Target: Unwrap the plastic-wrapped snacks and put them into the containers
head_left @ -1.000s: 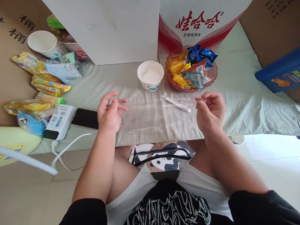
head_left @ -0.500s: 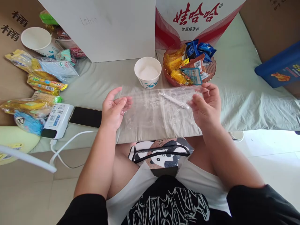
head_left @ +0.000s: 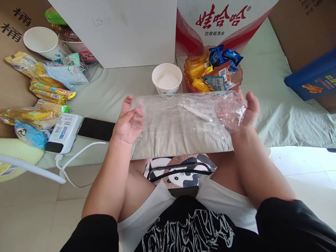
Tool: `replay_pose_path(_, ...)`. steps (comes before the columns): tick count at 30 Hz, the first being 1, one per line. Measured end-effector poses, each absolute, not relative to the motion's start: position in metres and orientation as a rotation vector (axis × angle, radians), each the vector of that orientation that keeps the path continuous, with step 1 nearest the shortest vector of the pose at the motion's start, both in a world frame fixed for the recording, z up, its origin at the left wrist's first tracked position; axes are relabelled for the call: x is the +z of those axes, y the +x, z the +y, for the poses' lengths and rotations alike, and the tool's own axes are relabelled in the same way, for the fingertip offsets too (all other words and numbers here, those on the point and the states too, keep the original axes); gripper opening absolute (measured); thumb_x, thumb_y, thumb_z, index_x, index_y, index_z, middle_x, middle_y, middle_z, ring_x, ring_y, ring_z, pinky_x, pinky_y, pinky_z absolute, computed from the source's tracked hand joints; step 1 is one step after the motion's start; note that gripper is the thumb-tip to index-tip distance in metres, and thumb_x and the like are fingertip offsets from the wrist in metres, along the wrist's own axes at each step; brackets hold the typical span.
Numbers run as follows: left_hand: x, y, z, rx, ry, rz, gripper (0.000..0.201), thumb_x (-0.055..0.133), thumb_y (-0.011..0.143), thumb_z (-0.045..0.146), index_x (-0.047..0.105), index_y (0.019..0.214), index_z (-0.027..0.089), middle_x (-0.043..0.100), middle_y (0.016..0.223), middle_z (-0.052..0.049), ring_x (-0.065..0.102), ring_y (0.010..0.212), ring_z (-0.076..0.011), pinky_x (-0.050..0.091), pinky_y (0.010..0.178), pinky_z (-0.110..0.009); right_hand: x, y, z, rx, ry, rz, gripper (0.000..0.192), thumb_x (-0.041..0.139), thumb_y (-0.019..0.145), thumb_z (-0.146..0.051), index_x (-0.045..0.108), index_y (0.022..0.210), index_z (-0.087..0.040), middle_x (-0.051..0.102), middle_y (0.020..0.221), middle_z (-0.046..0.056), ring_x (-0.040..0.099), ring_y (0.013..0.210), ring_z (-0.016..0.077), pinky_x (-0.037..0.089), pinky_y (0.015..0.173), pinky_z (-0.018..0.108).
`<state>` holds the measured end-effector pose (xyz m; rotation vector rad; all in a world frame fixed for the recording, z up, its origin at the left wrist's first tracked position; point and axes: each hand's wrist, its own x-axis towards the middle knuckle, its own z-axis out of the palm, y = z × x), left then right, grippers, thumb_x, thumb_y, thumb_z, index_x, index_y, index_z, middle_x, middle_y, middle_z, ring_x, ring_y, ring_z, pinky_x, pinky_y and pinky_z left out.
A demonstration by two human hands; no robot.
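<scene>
A clear plastic bag [head_left: 168, 115] is stretched between my two hands above the cloth-covered surface. At its left edge, my left hand [head_left: 128, 122] pinches the film between thumb and fingers. My right hand [head_left: 245, 115] holds the other end, where crumpled film covers the fingers and the thumb points up. A slim white stick-like item [head_left: 195, 112] shows through the bag, slanting down to the right; its exact kind is unclear. Just beyond the bag stands a paper cup [head_left: 167, 78] with white contents, partly hidden at its base by the film.
A pink-tinted bowl of wrapped snacks [head_left: 187, 78] sits behind the bag. To the left are a phone [head_left: 96, 129], a white charger-like device [head_left: 64, 133] with a cable, snack packs [head_left: 52, 95] and another paper cup [head_left: 43, 42]. Large boxes [head_left: 118, 35] border the back.
My right hand has moved right and turned, its thumb now raised and its fingers covered by film. The bag is spread wider and sits slightly higher. My left hand has barely shifted.
</scene>
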<state>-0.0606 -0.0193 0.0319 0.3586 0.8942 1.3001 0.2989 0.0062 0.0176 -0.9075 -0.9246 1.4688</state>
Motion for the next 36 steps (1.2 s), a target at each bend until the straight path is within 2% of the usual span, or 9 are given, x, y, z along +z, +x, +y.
replay_pose_path(4,0.027,-0.052,-0.02,0.973,0.418,0.861,0.045,0.081,0.068,-0.004,0.069,0.101,0.024,0.069,0.09,0.002,0.062,0.058,-0.002,0.046,0.046,-0.006,0.02,0.263,0.009,1.786,-0.792,-0.868,0.035,0.071,0.083,-0.065,0.068,0.096,-0.032,0.076,0.11,-0.001,0.071,0.119,0.0243,0.058,0.099,0.046)
replay_pose_path(7,0.025,-0.051,-0.022,0.904,0.464,0.832,0.054,0.086,0.063,-0.002,0.066,0.106,0.024,0.07,0.095,0.001,0.064,0.06,-0.0026,0.044,0.045,-0.005,0.027,0.254,0.003,1.982,-0.772,-0.915,0.046,0.076,0.076,-0.071,0.066,0.098,-0.031,0.074,0.121,0.001,0.072,0.116,0.0271,0.06,0.098,0.048)
replay_pose_path(13,0.025,-0.049,-0.027,0.846,0.577,0.739,0.062,0.093,0.062,0.007,0.061,0.112,0.026,0.07,0.105,0.001,0.062,0.059,-0.0018,0.04,0.044,-0.007,0.021,0.254,-0.013,2.078,-0.746,-1.13,0.054,0.088,0.076,-0.056,0.065,0.118,-0.032,0.069,0.135,0.003,0.068,0.126,0.0216,0.058,0.103,0.036)
replay_pose_path(16,0.023,-0.041,-0.027,0.752,0.667,0.74,0.061,0.093,0.064,0.011,0.06,0.114,0.024,0.07,0.106,-0.001,0.063,0.061,-0.0037,0.04,0.045,-0.011,0.013,0.238,-0.024,2.247,-0.765,-1.403,0.061,0.09,0.078,-0.043,0.061,0.128,-0.025,0.073,0.118,0.005,0.072,0.098,0.0139,0.059,0.085,0.028)
replay_pose_path(19,0.022,-0.035,-0.024,0.772,0.695,0.765,0.059,0.092,0.066,0.018,0.06,0.116,0.024,0.07,0.113,-0.003,0.067,0.066,-0.0072,0.043,0.049,-0.014,0.01,0.222,-0.032,2.377,-0.799,-1.707,0.032,0.081,0.086,-0.041,0.065,0.099,-0.017,0.068,0.079,-0.002,0.06,0.066,0.0072,0.049,0.06,0.021)
replay_pose_path(21,0.022,-0.032,-0.022,0.887,0.662,0.761,0.059,0.089,0.071,0.036,0.06,0.122,0.026,0.069,0.125,-0.006,0.071,0.074,-0.0127,0.049,0.055,-0.019,0.01,0.215,-0.035,2.328,-0.813,-1.742,0.029,0.076,0.09,-0.043,0.062,0.087,-0.018,0.064,0.068,-0.004,0.056,0.06,0.0066,0.046,0.056,0.021)
replay_pose_path(24,0.019,-0.028,-0.019,1.093,0.563,0.82,0.062,0.073,0.08,0.066,0.059,0.127,0.029,0.066,0.138,-0.01,0.076,0.093,-0.0246,0.06,0.071,-0.033,0.01,0.212,-0.034,2.112,-0.859,-1.637,0.033,0.075,0.089,-0.049,0.059,0.085,-0.02,0.065,0.064,-0.004,0.056,0.055,0.0076,0.046,0.053,0.023)
replay_pose_path(28,0.004,-0.016,-0.019,1.125,0.568,0.983,0.067,0.066,0.083,0.077,0.061,0.125,0.026,0.064,0.138,-0.015,0.075,0.114,-0.0366,0.061,0.083,-0.045,0.008,0.214,-0.029,1.797,-1.079,-1.48,0.037,0.078,0.085,-0.053,0.058,0.084,-0.022,0.064,0.061,-0.003,0.057,0.052,0.0087,0.047,0.051,0.025)
replay_pose_path(36,0.016,-0.012,-0.028,1.264,0.636,0.899,0.069,0.084,0.07,0.063,0.06,0.13,0.039,0.06,0.153,-0.003,0.07,0.126,-0.0289,0.061,0.093,-0.036,0.014,0.219,-0.037,1.676,-1.029,-1.387,0.047,0.074,0.088,-0.056,0.063,0.121,-0.024,0.066,0.065,-0.005,0.065,0.053,0.0133,0.057,0.053,0.031)
